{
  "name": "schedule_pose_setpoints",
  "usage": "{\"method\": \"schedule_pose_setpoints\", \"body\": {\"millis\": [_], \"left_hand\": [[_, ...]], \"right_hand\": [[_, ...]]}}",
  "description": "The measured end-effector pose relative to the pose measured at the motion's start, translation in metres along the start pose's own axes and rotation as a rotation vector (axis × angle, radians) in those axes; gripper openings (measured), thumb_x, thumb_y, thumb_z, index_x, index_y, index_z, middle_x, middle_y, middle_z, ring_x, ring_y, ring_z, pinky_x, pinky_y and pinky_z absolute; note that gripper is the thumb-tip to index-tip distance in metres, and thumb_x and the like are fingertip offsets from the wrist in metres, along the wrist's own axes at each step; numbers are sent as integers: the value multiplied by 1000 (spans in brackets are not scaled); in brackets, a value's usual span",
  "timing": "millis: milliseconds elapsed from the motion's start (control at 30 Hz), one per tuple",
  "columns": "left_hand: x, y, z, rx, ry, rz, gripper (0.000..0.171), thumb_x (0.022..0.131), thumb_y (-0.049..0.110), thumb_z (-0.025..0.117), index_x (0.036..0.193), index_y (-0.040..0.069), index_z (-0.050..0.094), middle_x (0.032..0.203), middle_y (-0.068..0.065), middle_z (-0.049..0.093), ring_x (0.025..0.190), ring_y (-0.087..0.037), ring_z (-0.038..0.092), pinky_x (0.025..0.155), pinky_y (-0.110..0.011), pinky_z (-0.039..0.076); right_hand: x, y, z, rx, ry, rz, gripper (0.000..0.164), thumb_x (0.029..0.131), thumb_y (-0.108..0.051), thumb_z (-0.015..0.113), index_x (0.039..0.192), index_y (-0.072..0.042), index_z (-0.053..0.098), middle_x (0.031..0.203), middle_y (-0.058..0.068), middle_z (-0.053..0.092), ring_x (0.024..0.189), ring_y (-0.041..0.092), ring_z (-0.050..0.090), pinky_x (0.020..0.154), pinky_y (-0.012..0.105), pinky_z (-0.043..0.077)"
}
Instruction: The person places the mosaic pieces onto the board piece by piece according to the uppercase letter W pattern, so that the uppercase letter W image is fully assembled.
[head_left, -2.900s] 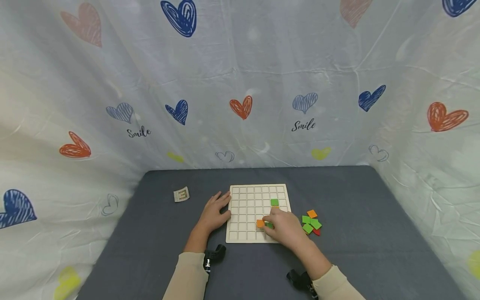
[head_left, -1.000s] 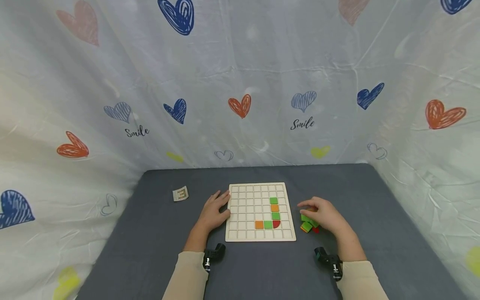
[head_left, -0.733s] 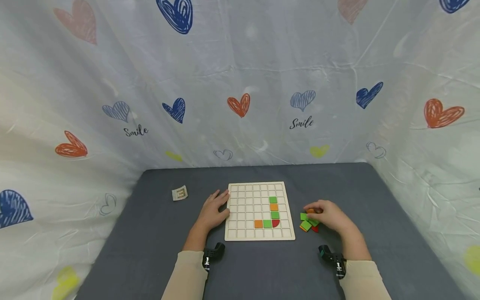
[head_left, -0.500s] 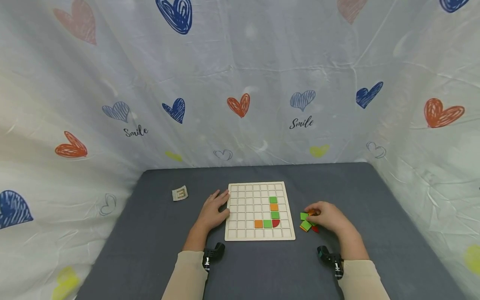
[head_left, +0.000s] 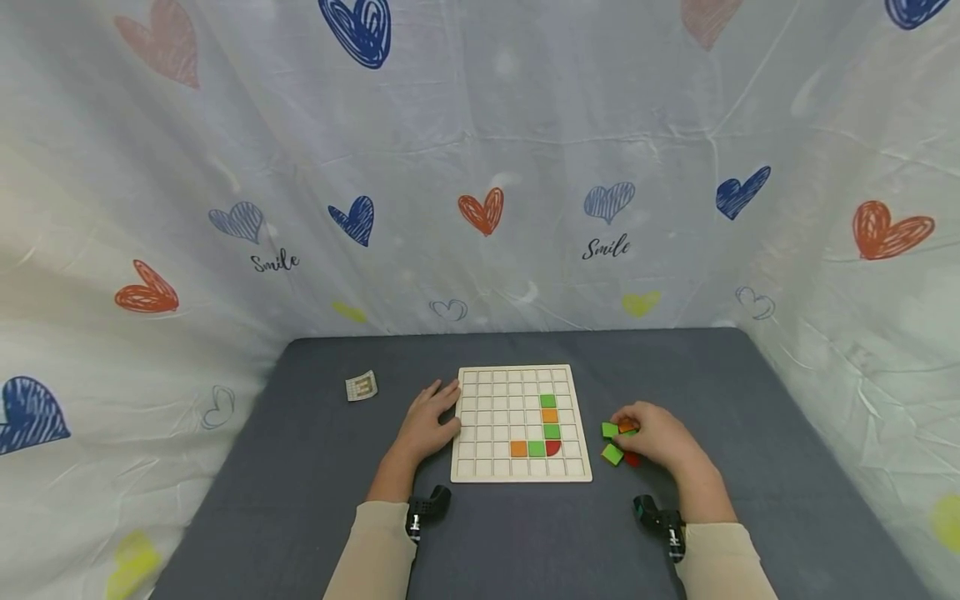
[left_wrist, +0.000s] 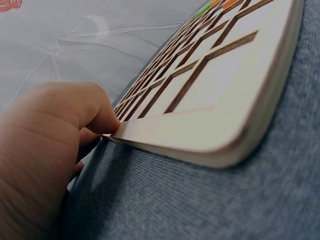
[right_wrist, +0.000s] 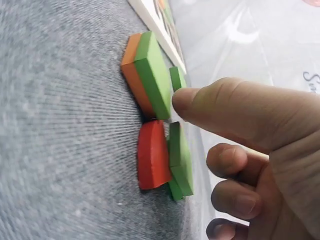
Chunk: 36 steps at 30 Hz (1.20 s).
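Note:
In the head view, my left hand [head_left: 427,425] rests on the cloth, fingers stretched along the left side of the pale grid board [head_left: 486,433]. The left wrist view shows that thumb [left_wrist: 102,112] touching the edge of the board [left_wrist: 210,130]. My right hand [head_left: 654,433] is over a small pile of tiles, index finger and thumb at an orange tile [head_left: 626,426]. Whether they pinch it is hidden; in the right wrist view the thumb [right_wrist: 220,102] covers that spot. Beside it lie a green tile [right_wrist: 155,70] on an orange one and a red rounded piece [right_wrist: 151,155].
On the board sit a red rounded piece [head_left: 552,448], a green tile [head_left: 536,448], an orange tile [head_left: 518,448] and more tiles in a column above the red one. A small printed paper [head_left: 362,387] lies on the dark cloth [head_left: 510,542] at left.
My right hand has gone from the board to the pile at right, uncovering the red piece and tiles on the board. Lately its fingers shifted tiles slightly. The left hand has stayed put.

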<state>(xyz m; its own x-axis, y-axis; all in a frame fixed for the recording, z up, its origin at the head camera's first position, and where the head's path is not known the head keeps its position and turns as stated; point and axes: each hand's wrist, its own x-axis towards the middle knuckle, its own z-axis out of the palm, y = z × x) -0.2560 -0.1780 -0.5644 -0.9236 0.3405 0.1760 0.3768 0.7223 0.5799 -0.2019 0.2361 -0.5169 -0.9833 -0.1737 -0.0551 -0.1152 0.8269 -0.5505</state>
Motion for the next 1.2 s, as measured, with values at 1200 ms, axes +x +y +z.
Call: {"method": "schedule_pose_setpoints", "body": {"millis": [1200], "left_hand": [[0,3,0,-19,-6,-20,60,96,24,55,154,10,49,162,0,40,155,-30,22,128,-51,10]], "right_hand": [[26,-103,23,-20,-5,-250,25,86,-22,84,110,-16,82,73,-7,47,64,11,40,56,27,29]]}}
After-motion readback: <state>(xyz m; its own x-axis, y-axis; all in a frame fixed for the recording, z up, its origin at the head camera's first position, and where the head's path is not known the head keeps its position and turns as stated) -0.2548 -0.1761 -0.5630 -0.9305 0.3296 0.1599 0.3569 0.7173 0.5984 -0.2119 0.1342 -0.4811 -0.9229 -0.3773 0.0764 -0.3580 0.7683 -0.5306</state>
